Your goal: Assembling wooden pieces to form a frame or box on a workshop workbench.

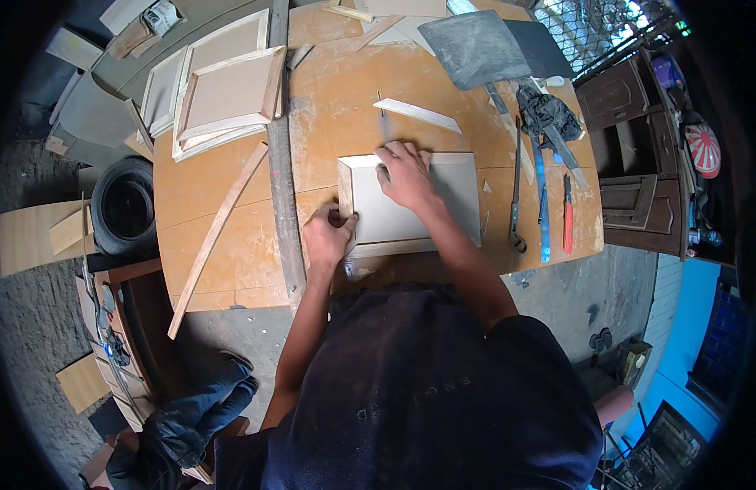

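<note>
The framed panel [410,216] lies flat on the counter [231,212], directly under both hands. The left hand [327,235] has its grip closed around something small and dark at the panel's near-left corner; what it is cannot be told. The right hand [404,173] lies flat, fingers spread, pressing the panel's far edge. This looks like working that corner of the frame. The next move likely calls for firm downward pressure. A loose wooden strip [417,114] lies just beyond the right hand.
</note>
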{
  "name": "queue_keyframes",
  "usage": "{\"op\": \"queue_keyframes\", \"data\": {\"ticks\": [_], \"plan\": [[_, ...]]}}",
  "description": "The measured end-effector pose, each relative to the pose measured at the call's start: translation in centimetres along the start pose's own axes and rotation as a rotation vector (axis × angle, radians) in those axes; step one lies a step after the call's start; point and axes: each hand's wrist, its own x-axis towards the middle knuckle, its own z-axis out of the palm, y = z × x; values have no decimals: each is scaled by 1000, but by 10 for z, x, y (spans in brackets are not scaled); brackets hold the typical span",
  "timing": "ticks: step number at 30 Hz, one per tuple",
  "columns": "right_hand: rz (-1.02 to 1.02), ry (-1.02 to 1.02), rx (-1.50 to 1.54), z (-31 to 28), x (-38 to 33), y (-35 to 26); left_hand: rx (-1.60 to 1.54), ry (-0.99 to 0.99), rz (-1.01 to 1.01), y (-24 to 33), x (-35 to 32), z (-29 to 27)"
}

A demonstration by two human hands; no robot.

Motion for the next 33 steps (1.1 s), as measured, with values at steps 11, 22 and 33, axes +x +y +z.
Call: {"op": "queue_keyframes", "data": {"ticks": [11,22,33], "plan": [[-145,-220,133,-9,-61,-25,-58,-18,-100,-19,-15,-8],[-292,-374,98,3,-98,-25,-129,-116,-146,-7,-22,-14],[-309,-466,80,2,-95,-29,-128,-133,-120,-14,-23,-13]]}}
